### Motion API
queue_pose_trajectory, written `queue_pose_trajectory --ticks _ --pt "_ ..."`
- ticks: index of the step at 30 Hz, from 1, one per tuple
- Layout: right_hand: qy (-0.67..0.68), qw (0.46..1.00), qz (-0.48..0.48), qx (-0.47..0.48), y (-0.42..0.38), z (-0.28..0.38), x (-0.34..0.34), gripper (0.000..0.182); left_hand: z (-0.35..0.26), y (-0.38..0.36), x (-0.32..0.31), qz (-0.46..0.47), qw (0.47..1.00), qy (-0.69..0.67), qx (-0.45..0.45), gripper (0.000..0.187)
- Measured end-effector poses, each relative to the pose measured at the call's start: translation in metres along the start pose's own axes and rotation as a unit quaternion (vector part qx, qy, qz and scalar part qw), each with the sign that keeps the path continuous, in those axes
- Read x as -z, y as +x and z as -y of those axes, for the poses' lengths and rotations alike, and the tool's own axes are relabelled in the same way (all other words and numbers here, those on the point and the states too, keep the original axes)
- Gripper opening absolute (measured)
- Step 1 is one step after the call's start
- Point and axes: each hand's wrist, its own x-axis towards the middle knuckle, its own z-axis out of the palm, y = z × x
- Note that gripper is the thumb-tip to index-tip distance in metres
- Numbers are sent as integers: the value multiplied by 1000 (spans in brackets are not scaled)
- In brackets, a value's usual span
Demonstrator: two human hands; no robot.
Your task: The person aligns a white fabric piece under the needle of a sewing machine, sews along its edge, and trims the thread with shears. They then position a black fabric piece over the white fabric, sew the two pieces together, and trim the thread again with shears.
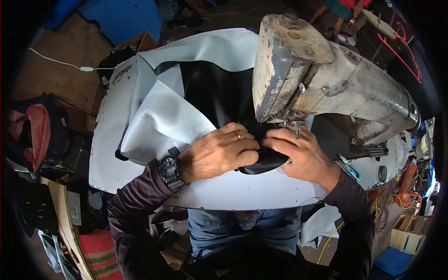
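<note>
An old, worn sewing machine [298, 60] reaches over the white table from the right. Under its needle area lies a sheet of black vinyl [214, 93], its pale grey backing [163, 119] showing where it folds over on the left. My left hand [224, 151], with a ring and a wristwatch [171, 171], is closed on the vinyl's near edge, fingers curled. Close by on the right, my right hand [301, 156] pinches the same edge just below the needle area; its fingertips are slightly blurred. The fingertips of both hands nearly meet, partly hiding the edge between them.
Small teal-handled snips [349, 167] and a round dark lid [382, 173] lie on the table's right side. A white cable [86, 68] runs at the far left. Another person [343, 11] is at the back right. A wooden crate [408, 232] stands on the floor.
</note>
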Motion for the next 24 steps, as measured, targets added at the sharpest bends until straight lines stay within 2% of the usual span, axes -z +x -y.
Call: queue_pose_trajectory --ticks 4,10,18,24 --pt "-30 998 -6 60 4 -3 -2 31 2 0 -4 -18 1000 -9 3 20" --pt "-28 995 66 68 2 -4 14 30 4 1 -3 -8 1000 0 -14 18" --pt "-58 993 63 83 -9 1 9 29 11 -7 -3 23 998 -1 -57 15" --pt "-54 993 72 78 -9 2 10 27 8 -6 -2 35 999 -11 -30 15"
